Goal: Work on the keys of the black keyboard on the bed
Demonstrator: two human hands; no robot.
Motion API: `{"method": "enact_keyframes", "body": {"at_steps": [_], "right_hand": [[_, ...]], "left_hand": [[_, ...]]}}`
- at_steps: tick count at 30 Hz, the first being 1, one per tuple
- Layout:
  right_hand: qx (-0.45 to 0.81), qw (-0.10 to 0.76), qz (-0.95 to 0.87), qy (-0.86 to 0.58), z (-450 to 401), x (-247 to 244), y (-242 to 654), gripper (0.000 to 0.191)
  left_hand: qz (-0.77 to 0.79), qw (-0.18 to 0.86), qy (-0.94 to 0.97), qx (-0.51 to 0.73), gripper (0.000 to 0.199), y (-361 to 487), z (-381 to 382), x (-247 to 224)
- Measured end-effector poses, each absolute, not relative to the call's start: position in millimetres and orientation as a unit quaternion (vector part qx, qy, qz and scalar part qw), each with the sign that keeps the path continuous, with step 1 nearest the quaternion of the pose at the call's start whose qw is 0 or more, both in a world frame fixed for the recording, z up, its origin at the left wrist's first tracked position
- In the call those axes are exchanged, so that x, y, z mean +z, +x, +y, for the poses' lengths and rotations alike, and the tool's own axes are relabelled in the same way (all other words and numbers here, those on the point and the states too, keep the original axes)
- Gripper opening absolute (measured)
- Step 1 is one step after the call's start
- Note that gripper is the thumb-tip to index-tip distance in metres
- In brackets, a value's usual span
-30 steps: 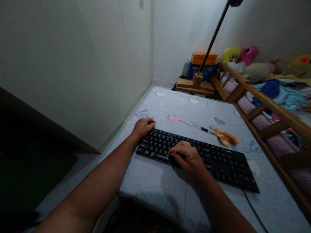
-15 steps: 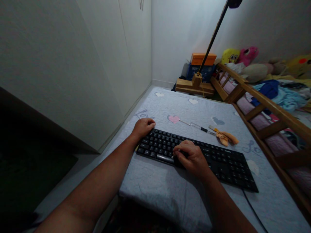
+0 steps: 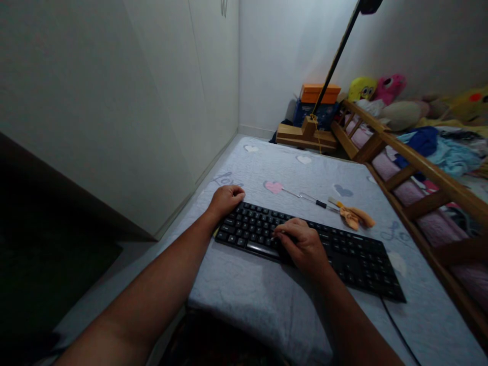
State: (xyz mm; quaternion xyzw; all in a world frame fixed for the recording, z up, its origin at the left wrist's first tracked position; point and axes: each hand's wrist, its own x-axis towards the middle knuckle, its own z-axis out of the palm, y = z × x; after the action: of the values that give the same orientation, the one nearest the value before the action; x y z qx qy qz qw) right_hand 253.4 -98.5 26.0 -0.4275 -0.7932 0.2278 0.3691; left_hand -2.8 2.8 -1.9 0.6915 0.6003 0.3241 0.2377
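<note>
the keyboard (image 3: pixel 351 259) lies on the worktop (image 3: pixel 244 290), long axis slanting from far left to near right. the right hand (image 3: pixel 303 246), nearer its middle, is pinched above the keys, contents unclear; the left hand (image 3: pixel 224 200) is curled closed by the far left corner.

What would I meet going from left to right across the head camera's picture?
Left hand → right hand → orange cloth → pink toy → yellow toy with a red spot.

Black plastic keyboard (image 3: pixel 354 264), glossy space bar (image 3: pixel 262 249), soft cloth cover (image 3: pixel 244 284), smooth wooden rail (image 3: pixel 430 168)
</note>
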Motion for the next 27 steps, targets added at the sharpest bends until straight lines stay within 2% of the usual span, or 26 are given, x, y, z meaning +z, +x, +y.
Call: {"method": "enact_keyframes", "body": {"at_steps": [27], "right_hand": [[0.227, 0.342, -0.812, -0.414, -101.3, 26.1, 244.8, 0.019]], "left_hand": [[0.602, 0.243, 0.688, 0.326, 0.026, -2.7, 3.3, -3.9]]}}
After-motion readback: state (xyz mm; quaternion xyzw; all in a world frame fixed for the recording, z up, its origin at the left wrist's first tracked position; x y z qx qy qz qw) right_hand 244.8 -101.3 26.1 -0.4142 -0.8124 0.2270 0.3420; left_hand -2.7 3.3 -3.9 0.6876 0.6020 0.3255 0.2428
